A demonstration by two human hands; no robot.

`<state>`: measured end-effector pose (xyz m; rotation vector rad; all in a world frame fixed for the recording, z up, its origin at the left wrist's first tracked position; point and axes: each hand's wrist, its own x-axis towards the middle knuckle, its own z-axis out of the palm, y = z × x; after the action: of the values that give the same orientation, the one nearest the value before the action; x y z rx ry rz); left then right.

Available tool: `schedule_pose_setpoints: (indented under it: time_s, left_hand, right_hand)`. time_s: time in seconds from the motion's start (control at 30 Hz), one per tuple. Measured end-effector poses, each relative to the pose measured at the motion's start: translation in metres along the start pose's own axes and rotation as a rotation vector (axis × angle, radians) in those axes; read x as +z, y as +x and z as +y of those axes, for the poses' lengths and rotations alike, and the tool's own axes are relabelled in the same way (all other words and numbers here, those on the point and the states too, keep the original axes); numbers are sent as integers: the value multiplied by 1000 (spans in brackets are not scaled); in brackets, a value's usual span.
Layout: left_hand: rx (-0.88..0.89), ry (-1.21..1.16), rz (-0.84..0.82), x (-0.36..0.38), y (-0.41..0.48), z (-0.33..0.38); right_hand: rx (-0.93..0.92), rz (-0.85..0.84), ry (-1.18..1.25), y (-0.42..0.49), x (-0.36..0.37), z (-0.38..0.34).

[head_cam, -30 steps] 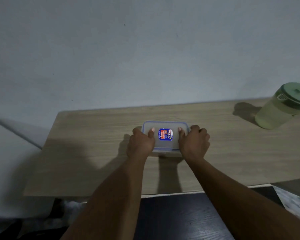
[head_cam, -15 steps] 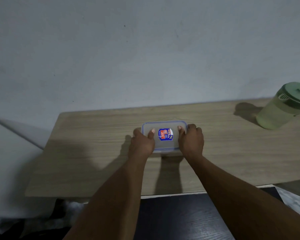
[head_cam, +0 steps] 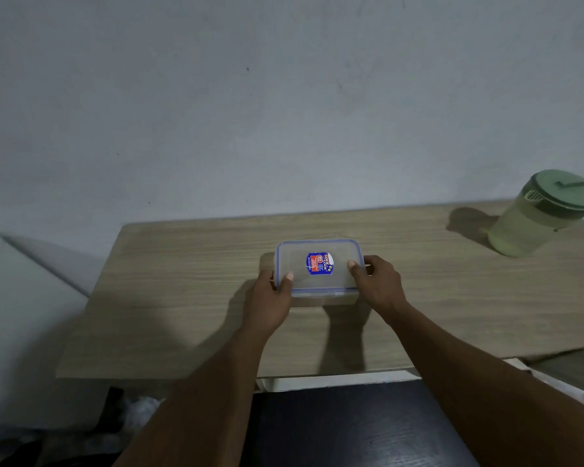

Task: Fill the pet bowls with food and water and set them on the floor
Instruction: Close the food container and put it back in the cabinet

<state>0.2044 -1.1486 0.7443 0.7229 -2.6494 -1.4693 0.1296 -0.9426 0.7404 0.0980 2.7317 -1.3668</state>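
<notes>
Container: a clear plastic box (head_cam: 338, 281) with a blue-rimmed lid sits flat on the table, about at its middle. A blue and red sticker (head_cam: 319, 263) lies on the lid. I cannot tell what is inside.
Left hand: the left hand (head_cam: 267, 303) grasps the container from its 8 o'clock side. The thumb (head_cam: 286, 280) lies on top of the lid near the left edge, and the fingers wrap round the left wall, mostly hidden behind the box.
Right hand: the right hand (head_cam: 380, 284) grasps the same container from its 3 o'clock side. The thumb (head_cam: 354, 268) presses on the lid, and the curled fingers hook round the right wall by the side clasp.
Table: a light wood-grain top (head_cam: 182, 298) stands against the wall, and the arms cast shadows on it toward 6 o'clock of the box.
Jug: a pale green jug (head_cam: 526, 230) with a darker green lid stands at 2 o'clock from the container, well apart from it, near the table's far right corner.
Wall: plain grey-white (head_cam: 284, 96), at 12 o'clock behind the table.
Near edge: a dark surface (head_cam: 351, 429) lies at 6 o'clock below the table's front, between the forearms.
Left side: a white, slanted surface (head_cam: 21, 315) lies at 9 o'clock beside the table.
</notes>
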Motion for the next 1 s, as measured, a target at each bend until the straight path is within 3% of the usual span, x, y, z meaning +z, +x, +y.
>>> schedule_pose_setpoints:
  time_s: [1.0]
  left_hand:
    - [-31, 125, -42, 2, -7, 5]
  right_hand:
    - [94, -77, -190, -7, -4, -2]
